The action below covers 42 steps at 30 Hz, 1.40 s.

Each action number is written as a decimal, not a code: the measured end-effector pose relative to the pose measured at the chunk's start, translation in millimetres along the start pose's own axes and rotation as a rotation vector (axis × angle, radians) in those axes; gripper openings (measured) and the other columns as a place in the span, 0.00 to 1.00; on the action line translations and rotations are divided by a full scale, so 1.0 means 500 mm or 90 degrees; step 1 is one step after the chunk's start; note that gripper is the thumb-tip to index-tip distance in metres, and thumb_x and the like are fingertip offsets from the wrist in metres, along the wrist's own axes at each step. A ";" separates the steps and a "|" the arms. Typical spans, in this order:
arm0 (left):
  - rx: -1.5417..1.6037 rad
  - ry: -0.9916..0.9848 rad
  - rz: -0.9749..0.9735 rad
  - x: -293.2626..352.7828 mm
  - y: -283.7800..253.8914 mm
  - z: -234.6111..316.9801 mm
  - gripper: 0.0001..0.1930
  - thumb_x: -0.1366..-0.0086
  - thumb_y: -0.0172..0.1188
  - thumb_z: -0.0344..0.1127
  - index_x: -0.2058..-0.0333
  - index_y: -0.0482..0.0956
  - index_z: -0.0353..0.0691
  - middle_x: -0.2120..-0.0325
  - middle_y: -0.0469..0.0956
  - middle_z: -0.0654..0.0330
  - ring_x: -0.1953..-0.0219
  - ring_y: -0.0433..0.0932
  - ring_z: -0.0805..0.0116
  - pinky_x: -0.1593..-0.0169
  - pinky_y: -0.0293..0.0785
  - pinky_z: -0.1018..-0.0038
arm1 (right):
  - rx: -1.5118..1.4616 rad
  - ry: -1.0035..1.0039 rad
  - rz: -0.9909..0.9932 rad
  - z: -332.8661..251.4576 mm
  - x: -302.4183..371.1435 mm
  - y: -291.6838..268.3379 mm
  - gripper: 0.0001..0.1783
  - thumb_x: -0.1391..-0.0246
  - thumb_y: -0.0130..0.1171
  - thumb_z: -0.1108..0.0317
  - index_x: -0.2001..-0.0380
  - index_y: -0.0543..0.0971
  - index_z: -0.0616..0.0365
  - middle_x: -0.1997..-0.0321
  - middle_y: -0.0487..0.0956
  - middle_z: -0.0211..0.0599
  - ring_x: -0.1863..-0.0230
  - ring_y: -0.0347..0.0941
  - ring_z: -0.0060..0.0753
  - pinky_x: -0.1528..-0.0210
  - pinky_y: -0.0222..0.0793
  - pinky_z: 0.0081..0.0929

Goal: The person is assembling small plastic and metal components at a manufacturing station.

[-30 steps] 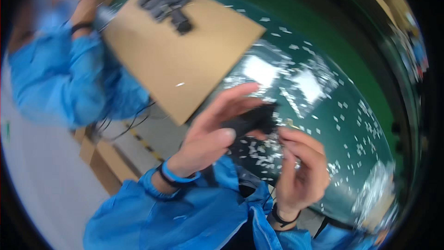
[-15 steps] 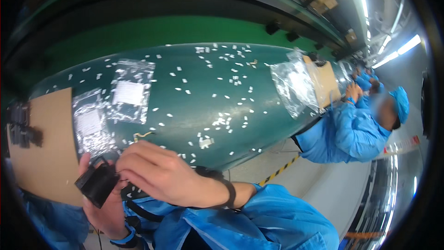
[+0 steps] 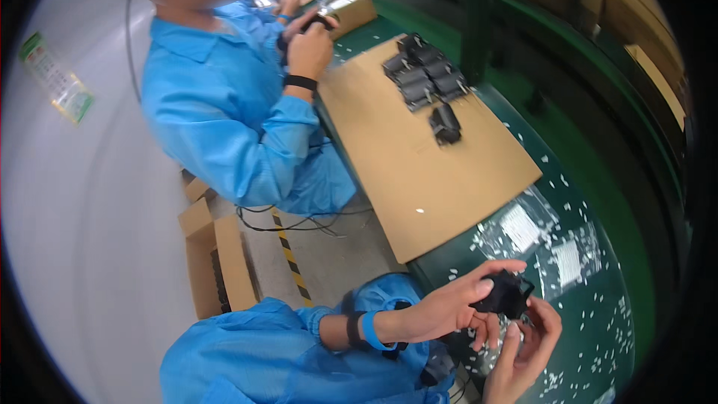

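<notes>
One black part (image 3: 502,297) points rightward, its long axis roughly crosswise.

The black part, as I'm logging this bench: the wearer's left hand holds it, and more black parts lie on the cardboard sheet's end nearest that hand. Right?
Wrong end: the head view shows the other black parts at the far end of the cardboard sheet. The left hand does hold the black part.

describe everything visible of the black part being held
The black part looks boxy and angular, perhaps plastic, with a thin frame-like edge at its right. It is held tilted over the green table. The left hand grips it, thumb against its left side; the right hand is at its lower right, contact unclear. Finer detail is blurred.
</notes>
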<state>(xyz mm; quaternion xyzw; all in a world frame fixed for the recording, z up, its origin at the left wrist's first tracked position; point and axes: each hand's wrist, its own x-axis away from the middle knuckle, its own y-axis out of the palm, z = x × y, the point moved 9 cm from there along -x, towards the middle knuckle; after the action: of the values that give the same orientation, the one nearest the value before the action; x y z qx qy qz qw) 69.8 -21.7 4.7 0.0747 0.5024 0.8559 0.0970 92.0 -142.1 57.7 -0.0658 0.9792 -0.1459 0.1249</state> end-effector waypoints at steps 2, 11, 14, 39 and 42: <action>0.006 0.019 0.048 0.004 -0.018 -0.002 0.33 0.25 0.41 0.56 0.29 0.47 0.47 0.59 0.75 0.57 0.71 0.80 0.68 0.71 0.76 0.75 | -0.127 0.072 -0.065 0.067 -0.003 0.027 0.25 0.42 0.54 0.84 0.41 0.66 0.65 0.43 0.70 0.41 0.49 0.71 0.27 0.47 0.68 0.24; -0.072 0.003 0.039 0.007 -0.037 -0.006 0.35 0.23 0.27 0.59 0.31 0.53 0.38 0.57 0.76 0.53 0.69 0.73 0.68 0.70 0.68 0.75 | -0.224 0.084 -0.037 0.048 -0.020 0.014 0.13 0.44 0.59 0.85 0.55 0.75 0.71 0.61 0.73 0.38 0.62 0.74 0.23 0.61 0.72 0.19; -0.026 -0.002 0.029 0.014 -0.051 -0.017 0.34 0.23 0.28 0.58 0.32 0.54 0.37 0.50 0.74 0.51 0.63 0.74 0.66 0.67 0.71 0.72 | -0.198 0.089 -0.037 0.051 -0.024 0.010 0.11 0.44 0.58 0.85 0.57 0.75 0.70 0.61 0.72 0.38 0.65 0.71 0.22 0.63 0.69 0.18; -0.272 -0.045 0.052 -0.010 -0.024 0.005 0.16 0.27 0.47 0.42 0.53 0.71 0.34 0.56 0.74 0.49 0.49 0.73 0.64 0.44 0.68 0.67 | -0.217 0.130 -0.100 0.038 -0.002 0.007 0.09 0.48 0.55 0.87 0.65 0.74 0.64 0.65 0.73 0.36 0.66 0.67 0.22 0.62 0.62 0.18; -0.275 -0.044 0.080 -0.007 -0.030 0.001 0.13 0.27 0.48 0.39 0.54 0.71 0.35 0.57 0.74 0.50 0.51 0.73 0.65 0.44 0.68 0.67 | -0.147 0.106 -0.092 0.037 -0.005 0.006 0.09 0.49 0.56 0.85 0.66 0.79 0.64 0.66 0.73 0.36 0.67 0.68 0.23 0.64 0.62 0.18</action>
<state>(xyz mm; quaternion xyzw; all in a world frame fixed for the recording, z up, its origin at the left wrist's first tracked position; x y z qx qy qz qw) 74.9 -14.9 -8.5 0.1126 0.2979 0.9450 0.0741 98.8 -143.8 40.2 -0.1373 0.9892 -0.0460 0.0238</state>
